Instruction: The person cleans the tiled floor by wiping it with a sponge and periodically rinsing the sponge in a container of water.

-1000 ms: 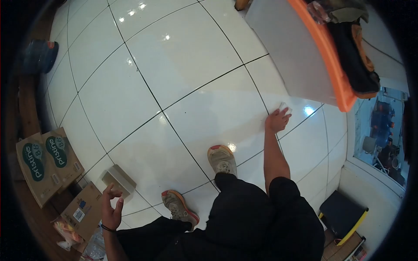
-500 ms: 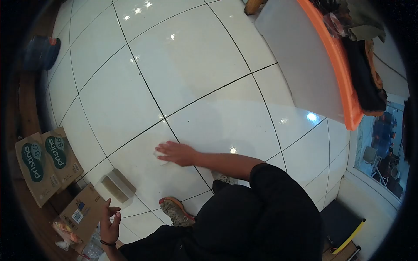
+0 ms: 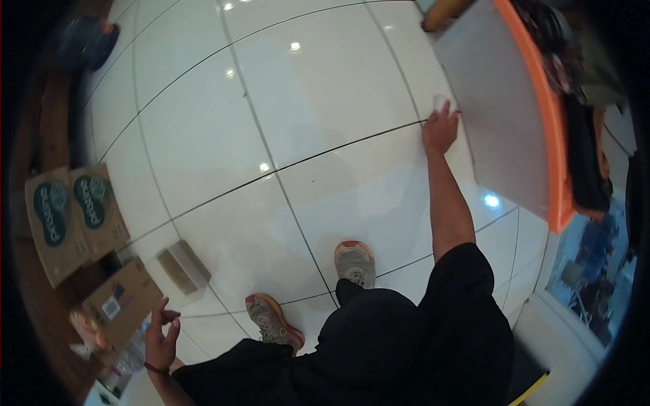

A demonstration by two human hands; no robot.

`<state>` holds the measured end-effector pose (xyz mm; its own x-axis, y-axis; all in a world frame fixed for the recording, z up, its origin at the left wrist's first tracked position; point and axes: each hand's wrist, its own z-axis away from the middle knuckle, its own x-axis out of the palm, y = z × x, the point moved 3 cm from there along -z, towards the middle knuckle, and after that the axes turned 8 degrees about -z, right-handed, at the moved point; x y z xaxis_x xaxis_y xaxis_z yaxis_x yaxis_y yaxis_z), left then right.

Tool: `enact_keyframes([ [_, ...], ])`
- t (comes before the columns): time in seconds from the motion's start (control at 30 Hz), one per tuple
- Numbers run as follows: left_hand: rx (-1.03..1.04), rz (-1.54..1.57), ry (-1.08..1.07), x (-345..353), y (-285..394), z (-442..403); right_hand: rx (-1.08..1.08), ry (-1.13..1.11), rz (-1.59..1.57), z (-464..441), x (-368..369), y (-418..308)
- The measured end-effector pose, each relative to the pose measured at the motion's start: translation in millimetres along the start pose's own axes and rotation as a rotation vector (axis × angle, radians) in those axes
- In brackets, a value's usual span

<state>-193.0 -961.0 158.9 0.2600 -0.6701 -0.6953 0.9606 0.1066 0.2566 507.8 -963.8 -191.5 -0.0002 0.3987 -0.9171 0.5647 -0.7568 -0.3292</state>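
My right hand (image 3: 441, 131) reaches out to the white tiled floor (image 3: 338, 88), beside the base of the grey bin with the orange rim. Its fingers press on a small white wad (image 3: 441, 102), perhaps tissue or cloth, partly hidden under them. At the lower left, my left hand (image 3: 161, 337) hangs in the air with fingers apart and bent, holding nothing, a dark band at its wrist. Close to it are a small beige open box (image 3: 183, 266) on the floor and a cardboard box (image 3: 122, 304).
Two Pristine cartons (image 3: 51, 227) lean at the left, with a blue water jug (image 3: 88, 42) above. The large grey bin (image 3: 504, 101) has dark items on its orange rim. My two shoes (image 3: 355, 262) stand on the floor. A glass pane (image 3: 589, 264) is at the right.
My right hand was at the right a second ago, swept left across the floor, and is now far right and farther forward with the white wad. My left hand has barely moved. The view has shifted.
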Motion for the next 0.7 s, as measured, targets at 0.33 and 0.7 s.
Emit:
enact_keyframes([
  [0.33,-0.115,0.068,0.050,-5.9,7.3,32.3,-0.850,-0.485,-0.409,261.4,0.6,-239.7],
  [0.7,-0.260,0.134,0.116,0.6,-55.7,117.2,-1.555,-1.058,-0.588,363.5,-26.4,-229.4],
])
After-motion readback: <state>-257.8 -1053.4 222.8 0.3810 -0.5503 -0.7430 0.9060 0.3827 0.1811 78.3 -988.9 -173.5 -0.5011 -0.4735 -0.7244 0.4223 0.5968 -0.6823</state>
